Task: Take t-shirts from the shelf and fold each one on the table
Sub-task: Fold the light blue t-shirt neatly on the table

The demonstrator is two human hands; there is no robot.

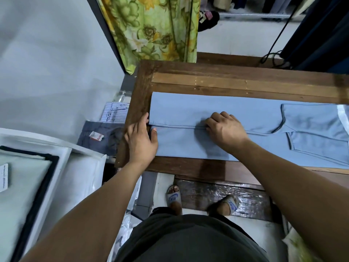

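on the wooden table (226, 80), a blue t-shirt (188, 110) lay folded lengthwise.
left hand (140, 142) fingers were straight at its end; right hand (224, 129) fingers were curled, pinching the fold.

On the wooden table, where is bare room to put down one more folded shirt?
Bare wood lies on the table between its far edge and the light blue t-shirt. The near strip is narrow. The middle is crowded: left hand and right hand rest on the shirt.
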